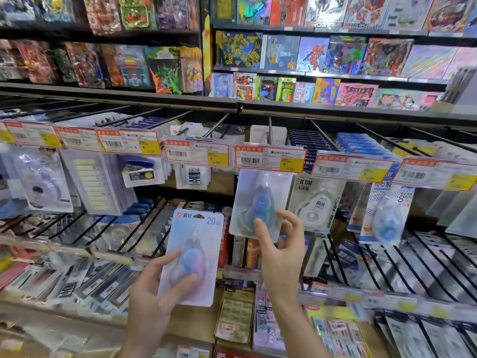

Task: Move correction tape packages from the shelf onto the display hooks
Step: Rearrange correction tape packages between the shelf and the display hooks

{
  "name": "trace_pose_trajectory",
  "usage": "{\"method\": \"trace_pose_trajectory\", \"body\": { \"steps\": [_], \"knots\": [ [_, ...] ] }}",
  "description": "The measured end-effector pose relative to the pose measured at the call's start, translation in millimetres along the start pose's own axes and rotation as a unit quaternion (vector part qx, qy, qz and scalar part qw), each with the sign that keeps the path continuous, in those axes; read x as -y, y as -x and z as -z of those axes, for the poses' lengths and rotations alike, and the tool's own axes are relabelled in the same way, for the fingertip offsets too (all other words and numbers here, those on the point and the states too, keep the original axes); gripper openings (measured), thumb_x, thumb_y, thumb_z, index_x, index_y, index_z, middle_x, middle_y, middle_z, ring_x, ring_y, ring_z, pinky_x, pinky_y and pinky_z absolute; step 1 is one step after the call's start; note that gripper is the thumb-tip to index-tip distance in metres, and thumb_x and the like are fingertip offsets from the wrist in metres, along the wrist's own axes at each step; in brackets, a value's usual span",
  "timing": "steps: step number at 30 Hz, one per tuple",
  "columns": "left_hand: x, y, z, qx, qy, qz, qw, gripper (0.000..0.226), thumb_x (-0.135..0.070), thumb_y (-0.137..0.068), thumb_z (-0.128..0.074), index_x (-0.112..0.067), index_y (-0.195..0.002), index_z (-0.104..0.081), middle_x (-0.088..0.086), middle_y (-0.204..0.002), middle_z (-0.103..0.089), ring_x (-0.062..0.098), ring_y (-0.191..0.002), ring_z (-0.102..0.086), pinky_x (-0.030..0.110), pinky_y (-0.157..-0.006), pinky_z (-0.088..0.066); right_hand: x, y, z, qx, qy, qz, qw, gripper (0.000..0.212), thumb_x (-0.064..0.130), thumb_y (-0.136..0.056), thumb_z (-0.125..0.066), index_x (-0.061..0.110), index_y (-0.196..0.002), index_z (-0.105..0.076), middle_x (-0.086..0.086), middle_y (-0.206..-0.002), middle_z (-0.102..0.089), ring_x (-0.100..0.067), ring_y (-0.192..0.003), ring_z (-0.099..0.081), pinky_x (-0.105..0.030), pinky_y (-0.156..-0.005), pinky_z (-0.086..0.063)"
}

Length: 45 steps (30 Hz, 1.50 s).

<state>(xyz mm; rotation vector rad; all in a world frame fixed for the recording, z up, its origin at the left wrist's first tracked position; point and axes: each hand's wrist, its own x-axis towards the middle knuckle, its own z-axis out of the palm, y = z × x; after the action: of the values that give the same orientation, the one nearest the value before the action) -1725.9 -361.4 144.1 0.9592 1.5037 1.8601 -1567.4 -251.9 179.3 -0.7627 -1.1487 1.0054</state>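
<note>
While rows of black display hooks (270, 130) jut out from a shop wall under a dark shelf (180, 95) of bright toy boxes, red and yellow price tags (269, 158) hang at their front ends, and more stationery packs fill the hook rows below. The left hand (160, 288) grips a correction tape package (192, 257) low and centre, thumb curled over its clear blister and fingers (165, 259) behind the card, holding it upright with its "20m" print readable. The right hand (280, 251) reaches up to a second correction tape package (260, 202) that hangs just under the 6.80 price tag; its thumb presses the blister front while the other fingers curl round the right edge, pinching the pack. To the right hang a white tape pack (316, 202) and another blue one (387, 215). The tag hides the second package's top, so whether it sits on the hook cannot be told. Both frame edges are blurred, and most labels there are unreadable.
</note>
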Motion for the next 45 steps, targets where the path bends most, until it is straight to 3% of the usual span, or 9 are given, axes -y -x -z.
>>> {"method": "trace_pose_trajectory", "body": {
  "steps": [4, 8, 12, 16, 24, 31, 35, 41, 45],
  "knots": [
    [0.4, 2.3, 0.9, -0.006, -0.004, 0.008, 1.000, 0.059, -0.047, -0.039, -0.085, -0.039, -0.097, -0.075, -0.012, -0.106, -0.075, 0.003, -0.096, -0.069, 0.028, -0.080, -0.051, -18.0, -0.9, -4.3, -0.031, -0.018, -0.014, 0.999, 0.034, 0.012, -0.090, -0.073, 0.036, -0.108, -0.057, 0.002, -0.113, -0.062, -0.032, -0.091, -0.066, -0.047, -0.067, -0.060],
    [2.2, 0.7, 2.0, -0.023, -0.001, 0.009, 1.000, 0.057, -0.046, -0.038, -0.085, -0.041, -0.094, -0.075, -0.017, -0.105, -0.074, 0.002, -0.097, -0.069, 0.032, -0.083, -0.051, -25.3, -1.0, -11.4, -0.043, -0.032, -0.002, 0.999, 0.036, 0.007, -0.093, -0.068, 0.032, -0.115, -0.055, 0.018, -0.106, -0.062, -0.026, -0.096, -0.066, -0.038, -0.074, -0.061],
    [2.8, 0.7, 4.7, -0.022, -0.008, 0.008, 1.000, 0.051, -0.025, -0.049, -0.097, -0.042, -0.092, -0.076, -0.022, -0.105, -0.073, -0.002, -0.100, -0.067, 0.034, -0.090, -0.049, -37.2, -1.5, -21.4, -0.069, -0.045, -0.021, 0.996, 0.038, 0.009, -0.094, -0.068, 0.035, -0.119, -0.056, 0.004, -0.115, -0.063, -0.020, -0.085, -0.065, -0.034, -0.079, -0.059],
    [3.8, -0.4, 6.7, -0.034, 0.003, 0.012, 0.999, 0.049, -0.011, -0.055, -0.085, -0.023, -0.101, -0.075, -0.015, -0.108, -0.074, 0.002, -0.103, -0.067, 0.036, -0.093, -0.049, -38.9, -4.5, -26.8, -0.087, -0.079, -0.015, 0.993, 0.039, 0.005, -0.092, -0.068, 0.028, -0.121, -0.056, 0.007, -0.111, -0.065, -0.007, -0.096, -0.067, -0.019, -0.079, -0.054],
    [9.1, -7.0, 8.9, -0.033, -0.001, -0.003, 0.999, 0.056, -0.009, -0.051, -0.092, -0.026, -0.102, -0.075, -0.007, -0.114, -0.074, 0.013, -0.109, -0.067, 0.028, -0.084, -0.060, -57.7, -25.6, -41.8, -0.086, -0.084, -0.028, 0.992, 0.038, 0.012, -0.094, -0.068, 0.030, -0.126, -0.056, 0.013, -0.110, -0.068, -0.031, -0.095, -0.068, -0.046, -0.089, -0.058],
    [8.5, -11.6, 7.4, -0.029, -0.006, -0.008, 1.000, 0.056, -0.008, -0.051, -0.092, -0.035, -0.099, -0.077, -0.006, -0.114, -0.074, 0.017, -0.113, -0.066, 0.043, -0.096, -0.053, -71.1, -44.4, -55.1, -0.095, -0.093, -0.040, 0.990, 0.041, 0.019, -0.095, -0.068, 0.047, -0.121, -0.055, -0.007, -0.120, -0.068, -0.028, -0.097, -0.070, -0.032, -0.083, -0.058],
    [6.2, -16.5, 10.9, -0.034, 0.005, -0.016, 0.999, 0.047, -0.007, -0.059, -0.081, -0.025, -0.102, -0.076, -0.006, -0.113, -0.074, 0.014, -0.109, -0.068, 0.029, -0.088, -0.057, -77.7, -58.2, -58.0, -0.089, -0.097, -0.063, 0.989, 0.040, 0.020, -0.096, -0.066, 0.049, -0.119, -0.053, -0.005, -0.114, -0.070, -0.021, -0.095, -0.071, -0.024, -0.077, -0.056],
    [1.7, -21.9, 19.7, -0.047, 0.023, -0.018, 0.998, 0.045, -0.010, -0.059, -0.080, -0.024, -0.102, -0.075, 0.000, -0.115, -0.074, 0.018, -0.109, -0.069, 0.034, -0.087, -0.058, -82.1, -76.0, -66.2, -0.107, -0.089, -0.063, 0.988, 0.037, 0.016, -0.096, -0.066, 0.035, -0.126, -0.052, 0.004, -0.111, -0.068, -0.010, -0.090, -0.072, -0.025, -0.077, -0.057],
    [-0.9, -22.6, 21.7, -0.048, 0.032, -0.025, 0.998, 0.044, -0.011, -0.056, -0.080, -0.027, -0.098, -0.076, -0.001, -0.112, -0.075, 0.015, -0.105, -0.070, 0.026, -0.079, -0.060, -80.7, -86.2, -71.7, -0.120, -0.087, -0.067, 0.987, 0.036, 0.013, -0.097, -0.065, 0.031, -0.125, -0.052, 0.018, -0.104, -0.058, -0.011, -0.088, -0.070, -0.023, -0.076, -0.056]
  ]
}}
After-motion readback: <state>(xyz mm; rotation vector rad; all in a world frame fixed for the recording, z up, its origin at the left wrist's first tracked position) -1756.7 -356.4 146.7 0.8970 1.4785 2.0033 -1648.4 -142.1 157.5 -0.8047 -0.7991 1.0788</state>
